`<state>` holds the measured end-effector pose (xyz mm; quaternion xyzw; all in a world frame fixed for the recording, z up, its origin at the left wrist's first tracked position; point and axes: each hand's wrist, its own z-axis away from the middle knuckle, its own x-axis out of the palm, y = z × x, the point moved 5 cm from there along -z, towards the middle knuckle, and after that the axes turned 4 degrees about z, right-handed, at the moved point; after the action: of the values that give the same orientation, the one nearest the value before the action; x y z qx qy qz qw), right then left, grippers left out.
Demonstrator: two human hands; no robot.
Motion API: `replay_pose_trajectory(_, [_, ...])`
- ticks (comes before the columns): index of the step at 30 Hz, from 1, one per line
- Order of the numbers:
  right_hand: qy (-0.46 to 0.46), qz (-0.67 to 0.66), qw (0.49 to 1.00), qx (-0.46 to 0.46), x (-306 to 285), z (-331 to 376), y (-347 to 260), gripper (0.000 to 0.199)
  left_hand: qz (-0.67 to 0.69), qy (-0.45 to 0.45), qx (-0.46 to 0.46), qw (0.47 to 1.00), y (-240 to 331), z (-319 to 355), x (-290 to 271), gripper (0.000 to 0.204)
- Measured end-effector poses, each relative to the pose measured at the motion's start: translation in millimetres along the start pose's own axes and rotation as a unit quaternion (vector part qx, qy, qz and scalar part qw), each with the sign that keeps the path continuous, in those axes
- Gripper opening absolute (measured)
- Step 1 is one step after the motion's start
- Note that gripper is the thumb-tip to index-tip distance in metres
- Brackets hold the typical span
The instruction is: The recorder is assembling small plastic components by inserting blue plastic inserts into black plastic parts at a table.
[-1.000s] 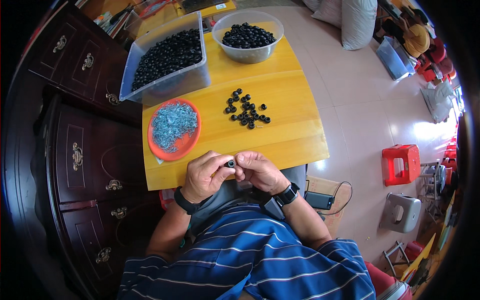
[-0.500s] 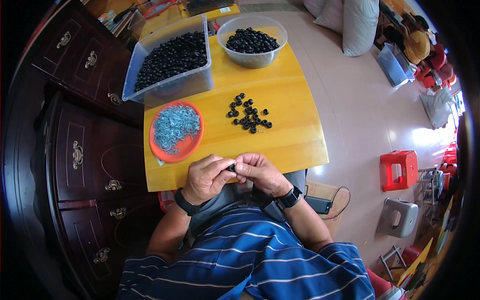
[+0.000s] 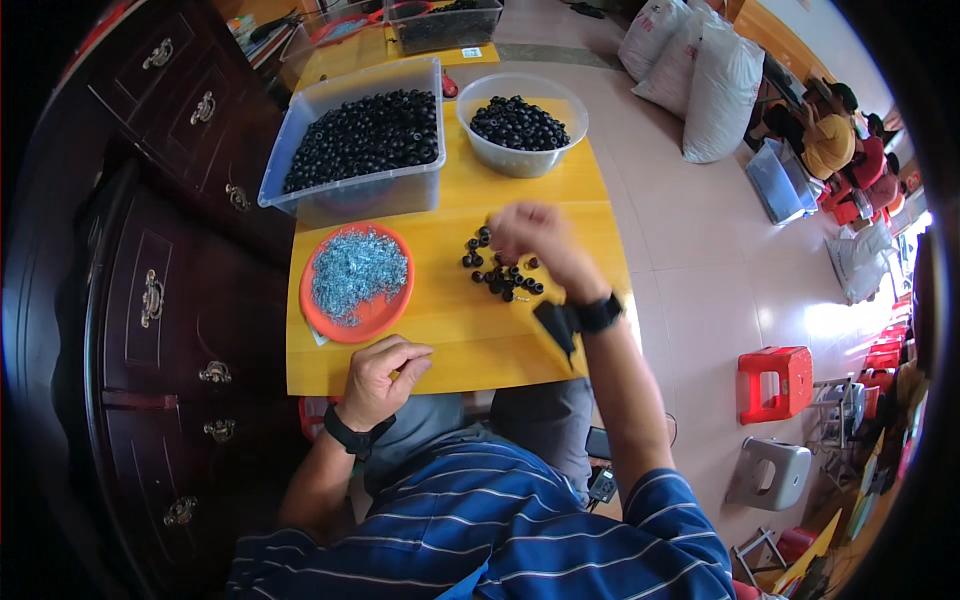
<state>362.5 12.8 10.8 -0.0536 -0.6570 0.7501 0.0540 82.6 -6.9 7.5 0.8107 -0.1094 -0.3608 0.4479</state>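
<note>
Hovering the right grip (image 3: 530, 232) over the loose black beads (image 3: 496, 287), well to the right of the orange plate (image 3: 385, 312); blurring too much there to tell whether spreading, pressing together or pinching a bead, or whether touching any; probably lying thinly scattered on the yellow tabletop (image 3: 450, 362) for easy picking one at a time; storing the bulk of the beads in the clear bin (image 3: 370, 202), just beyond the plate, and the clear bowl (image 3: 525, 163), beyond and to the right of the plate, apparently freeing the near space while staying reachable; gathering thin silvery bits (image 3: 355, 270) inside the plate, likely using the raised rim against scattering.

Holding the right arm stretched forward on the right of the plate, wearing a black watch (image 3: 598, 314) at the wrist; angling the hand back leftward, toward the plate's side; holding the left arm bent, wearing a black band (image 3: 355, 435); placing the left grip (image 3: 375, 380) on the near side of the plate, slightly rightward, perhaps leaving the right arm room; curling the left fingers inward, bringing the thumb close under the forefinger; being unable to tell whether pinching anything.
</note>
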Motion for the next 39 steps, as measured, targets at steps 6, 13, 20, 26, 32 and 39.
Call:
replay_pose_trajectory(6, [0.216,0.04,0.969,-0.113,-64.5,-40.9,-47.6,0.051,-0.021,0.011,-0.034,0.999,-7.1,-2.6,-8.1,0.01])
replay_pose_trajectory(13, [0.029,-0.059,0.994,-0.084,-4.4,34.7,-2.0,0.022,-0.179,0.05,-0.079,0.979,-36.2,-7.5,-39.7,0.014])
replay_pose_trajectory(20, [-0.085,-0.185,0.919,-0.336,62.9,157.2,-83.0,0.015,-0.254,-0.008,-0.075,0.964,-67.5,-27.6,-42.6,0.017])
replay_pose_trajectory(26, [-0.315,-0.307,0.708,-0.552,78.7,232.0,-170.8,0.012,-0.307,-0.027,-0.075,0.948,-85.4,-39.5,-30.0,0.011])
replay_pose_trajectory(32, [-0.12,-0.344,0.744,-0.561,100.1,242.5,-167.6,0.039,-0.315,-0.02,-0.095,0.944,-90.7,-27.2,-39.0,0.009])
replay_pose_trajectory(39, [-0.085,-0.354,0.726,-0.583,99.9,239.2,-167.8,0.033,-0.171,-0.011,-0.005,0.985,-30.5,-53.4,2.8,0.015])
